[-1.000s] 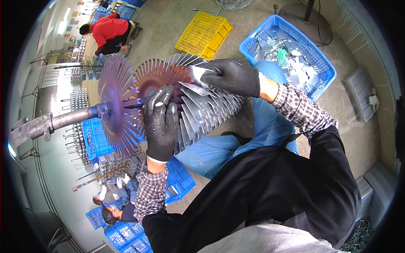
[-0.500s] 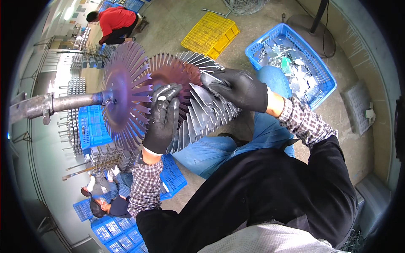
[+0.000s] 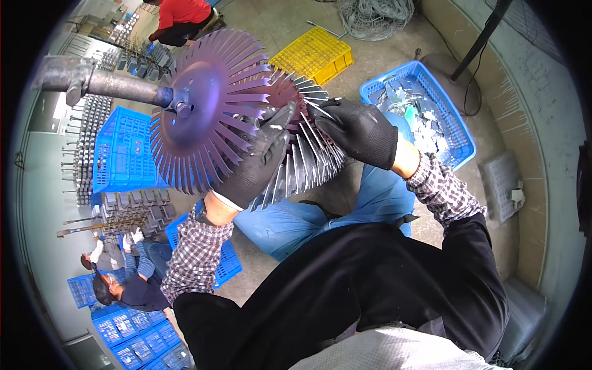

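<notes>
A purple slotted metal disc (image 3: 203,108) sits on a grey steel shaft (image 3: 126,86). Behind it a second, reddish disc (image 3: 285,89) carries a row of thin grey metal plates (image 3: 302,163) around its edge. My left hand (image 3: 256,163), in a black glove, reaches between the discs with its fingers bent together; what they hold, if anything, is hidden. Also black-gloved, my right hand (image 3: 364,132) pinches a thin metal plate (image 3: 322,111) at the second disc's rim.
A blue basket (image 3: 462,135) of loose metal pieces stands to the right, and a yellow crate (image 3: 314,55) lies beyond the discs. Blue crates (image 3: 126,154) and racks of parts fill the left. One person in red (image 3: 184,15) crouches far off; others sit at lower left.
The discs and shaft appear higher and tilted differently in the view. My left hand has shifted slightly right, and a thin plate now shows between my right fingers. Surroundings have shifted too.
</notes>
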Tool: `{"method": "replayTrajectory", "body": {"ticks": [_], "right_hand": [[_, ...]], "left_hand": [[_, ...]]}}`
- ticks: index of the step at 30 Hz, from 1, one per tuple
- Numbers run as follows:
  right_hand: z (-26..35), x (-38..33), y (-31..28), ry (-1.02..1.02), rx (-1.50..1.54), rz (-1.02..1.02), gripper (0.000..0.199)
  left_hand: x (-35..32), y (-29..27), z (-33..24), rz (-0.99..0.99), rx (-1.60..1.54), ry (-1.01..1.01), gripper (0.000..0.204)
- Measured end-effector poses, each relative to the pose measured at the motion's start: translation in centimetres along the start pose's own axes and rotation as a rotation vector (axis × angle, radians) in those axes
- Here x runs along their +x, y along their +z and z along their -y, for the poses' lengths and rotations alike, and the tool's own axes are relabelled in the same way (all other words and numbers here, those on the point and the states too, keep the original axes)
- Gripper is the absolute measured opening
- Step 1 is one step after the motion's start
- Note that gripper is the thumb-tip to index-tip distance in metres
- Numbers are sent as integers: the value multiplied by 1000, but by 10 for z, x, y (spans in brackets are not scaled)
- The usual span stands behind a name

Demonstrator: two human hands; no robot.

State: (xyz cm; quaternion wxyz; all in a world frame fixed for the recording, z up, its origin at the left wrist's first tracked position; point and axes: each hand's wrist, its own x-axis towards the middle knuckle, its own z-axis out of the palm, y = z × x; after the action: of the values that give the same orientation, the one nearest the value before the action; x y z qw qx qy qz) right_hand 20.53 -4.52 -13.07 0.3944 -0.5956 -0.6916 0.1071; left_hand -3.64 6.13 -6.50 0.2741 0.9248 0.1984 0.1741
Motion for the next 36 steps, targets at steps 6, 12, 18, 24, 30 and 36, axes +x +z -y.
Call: {"method": "replayTrajectory", "body": {"ticks": [6,12,18,24,30,36], "right_hand": [[7,6,-1,-28,18,-5,20],[13,9,-6,-38,-11,35,22],[9,12,-6,-60,-72,113,22],[7,13,-3,-99,-38,70,19],[10,13,-7,-94,6,97,24],[9,9,-4,-113,-85,98,33]], "left_hand": [[-3,9,28,-37,111,83,53],[-1,17,34,-34,157,101,53],[-4,18,38,-24,103,92,51],[-6,25,43,6,136,36,49],[-12,23,44,-45,381,96,50],[-18,22,52,-106,1043,363,51]]}}
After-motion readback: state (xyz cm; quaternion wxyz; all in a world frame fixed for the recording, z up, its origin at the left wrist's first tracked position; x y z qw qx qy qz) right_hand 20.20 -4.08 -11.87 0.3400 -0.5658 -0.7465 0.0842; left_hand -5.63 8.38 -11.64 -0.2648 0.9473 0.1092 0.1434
